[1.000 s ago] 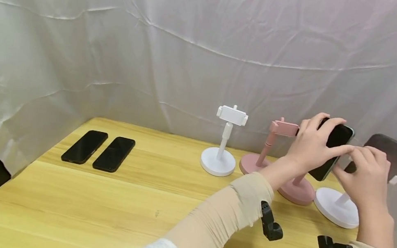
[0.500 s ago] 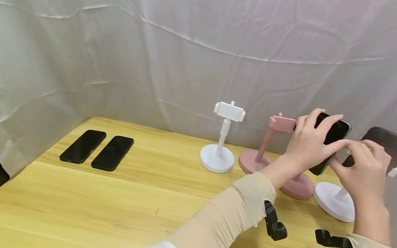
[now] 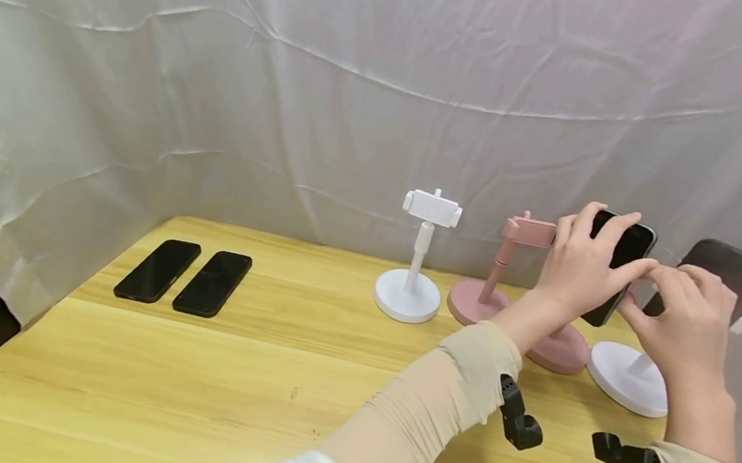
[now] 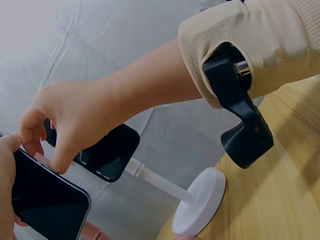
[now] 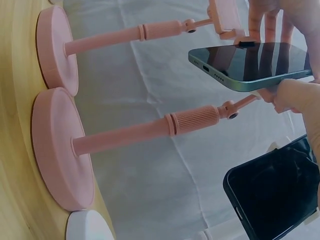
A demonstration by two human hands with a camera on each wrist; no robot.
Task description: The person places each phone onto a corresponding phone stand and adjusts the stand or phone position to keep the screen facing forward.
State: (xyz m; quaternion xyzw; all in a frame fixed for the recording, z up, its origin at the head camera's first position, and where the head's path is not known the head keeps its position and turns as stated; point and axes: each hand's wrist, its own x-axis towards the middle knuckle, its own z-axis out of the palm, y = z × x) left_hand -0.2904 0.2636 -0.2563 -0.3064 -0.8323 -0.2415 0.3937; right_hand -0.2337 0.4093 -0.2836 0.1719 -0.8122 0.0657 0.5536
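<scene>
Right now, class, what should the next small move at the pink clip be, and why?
Probably ease the pink clip snug against the edge of the phone: the right hand pinches the clip there, while the left hand holds the phone, seemingly steadying it.

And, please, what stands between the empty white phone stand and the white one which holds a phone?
An empty pink stand, then a second pink stand, partly hidden by the left arm. The head view shows both.
</scene>
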